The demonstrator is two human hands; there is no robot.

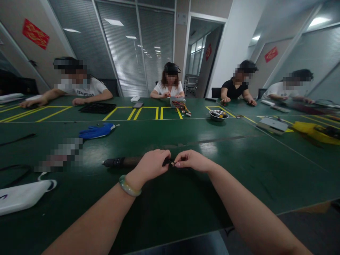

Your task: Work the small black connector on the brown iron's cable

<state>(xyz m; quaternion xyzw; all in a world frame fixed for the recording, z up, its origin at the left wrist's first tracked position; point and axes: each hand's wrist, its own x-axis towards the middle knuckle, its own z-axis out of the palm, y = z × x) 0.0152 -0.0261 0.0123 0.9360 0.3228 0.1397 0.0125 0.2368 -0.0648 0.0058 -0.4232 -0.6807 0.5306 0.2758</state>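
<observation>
Both hands meet over the green table (pixel 202 205), near the middle of the view. My left hand (pixel 156 163) has its fingers curled round a dark, slim object (pixel 166 161), mostly hidden by the hand. My right hand (pixel 191 160) pinches a tiny light-coloured piece (pixel 172 164) between thumb and fingertips, close against the dark object's end. A dark cylindrical tool (pixel 120 162) with a pointed metal tip lies on the table to the left and passes behind my left hand. Whether it joins the held object cannot be seen.
A blue glove (pixel 97 131) and a white case (pixel 23 196) lie left. Farther back are a black tray (pixel 98 108), a box with coloured wires (pixel 177 102), a metal bowl (pixel 217 118) and a yellow bag (pixel 316 132). Several people sit across the table.
</observation>
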